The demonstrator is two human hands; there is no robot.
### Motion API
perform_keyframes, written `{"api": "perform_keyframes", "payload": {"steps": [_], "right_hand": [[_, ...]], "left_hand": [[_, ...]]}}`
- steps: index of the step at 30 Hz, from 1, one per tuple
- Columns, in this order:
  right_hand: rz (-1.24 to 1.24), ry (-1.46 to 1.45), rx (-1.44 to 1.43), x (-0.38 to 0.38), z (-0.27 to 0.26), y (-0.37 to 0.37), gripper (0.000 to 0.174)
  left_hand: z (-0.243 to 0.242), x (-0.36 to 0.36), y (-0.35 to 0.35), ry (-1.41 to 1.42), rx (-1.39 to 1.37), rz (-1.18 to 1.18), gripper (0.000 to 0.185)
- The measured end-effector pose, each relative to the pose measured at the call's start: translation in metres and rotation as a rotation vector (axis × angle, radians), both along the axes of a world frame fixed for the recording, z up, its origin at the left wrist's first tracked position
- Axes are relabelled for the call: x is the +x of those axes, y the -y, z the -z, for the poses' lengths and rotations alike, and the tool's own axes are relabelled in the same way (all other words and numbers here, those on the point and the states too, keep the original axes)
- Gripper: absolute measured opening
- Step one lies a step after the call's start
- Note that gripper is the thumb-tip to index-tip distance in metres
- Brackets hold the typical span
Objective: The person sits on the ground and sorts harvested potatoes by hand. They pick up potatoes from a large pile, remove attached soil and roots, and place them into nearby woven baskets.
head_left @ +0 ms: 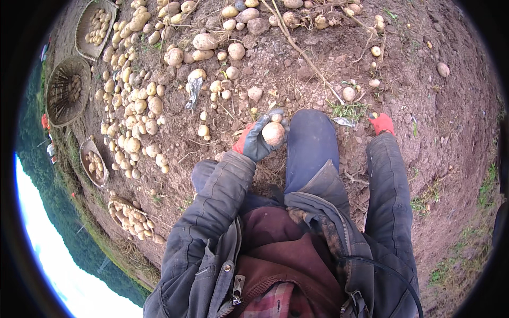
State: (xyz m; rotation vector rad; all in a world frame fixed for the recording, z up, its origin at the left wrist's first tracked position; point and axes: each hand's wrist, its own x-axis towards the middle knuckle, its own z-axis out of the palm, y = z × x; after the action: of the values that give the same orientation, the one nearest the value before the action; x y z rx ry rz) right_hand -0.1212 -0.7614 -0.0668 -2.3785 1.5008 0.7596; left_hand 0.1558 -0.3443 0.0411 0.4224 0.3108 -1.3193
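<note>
My left hand, in a grey and red work glove, is closed around a large round potato with a smaller potato above it, over the soil left of my raised knee. On the other side of the knee, my right hand, in a red glove, is low over the dirt with a small yellowish potato at its fingertips. A strip of silvery plastic film and green weeds lie between that hand and the knee. A pale potato rests on the soil just beyond.
Many potatoes lie spread over the ground at the left and far side. Wicker baskets stand along the left, several holding potatoes. A long dry stalk crosses the soil ahead. More plastic film lies by a potato.
</note>
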Motion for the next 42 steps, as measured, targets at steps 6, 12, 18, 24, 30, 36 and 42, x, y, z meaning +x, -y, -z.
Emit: {"api": "perform_keyframes", "payload": {"steps": [6,12,18,24,30,36,42], "right_hand": [[0.696,0.782,0.304,-0.026,-0.031,-0.047,0.039],[1.012,1.151,0.888,0.035,-0.108,-0.145,0.035],[0.772,1.156,1.14,0.092,-0.161,-0.205,0.036],[-0.09,0.814,0.83,0.111,-0.187,-0.254,0.057],[-0.223,0.994,0.797,0.092,-0.195,-0.27,0.051],[0.296,0.372,-0.004,-0.045,-0.117,-0.133,0.057],[0.28,-0.074,-0.25,-0.094,-0.038,-0.066,0.066]], "left_hand": [[-0.002,0.005,-0.01,-0.291,-0.065,-0.004,0.061],[-0.001,0.001,-0.017,-0.262,-0.055,0.024,0.062],[0.032,-0.01,-0.052,0.388,0.357,0.315,0.039],[0.011,-0.038,-0.071,0.698,0.645,0.575,0.059],[-0.023,-0.051,-0.054,-0.097,0.178,0.333,0.076],[-0.008,-0.066,-0.076,-0.254,0.167,0.443,0.078],[-0.002,-0.057,-0.071,0.015,0.441,0.415,0.073]]}}
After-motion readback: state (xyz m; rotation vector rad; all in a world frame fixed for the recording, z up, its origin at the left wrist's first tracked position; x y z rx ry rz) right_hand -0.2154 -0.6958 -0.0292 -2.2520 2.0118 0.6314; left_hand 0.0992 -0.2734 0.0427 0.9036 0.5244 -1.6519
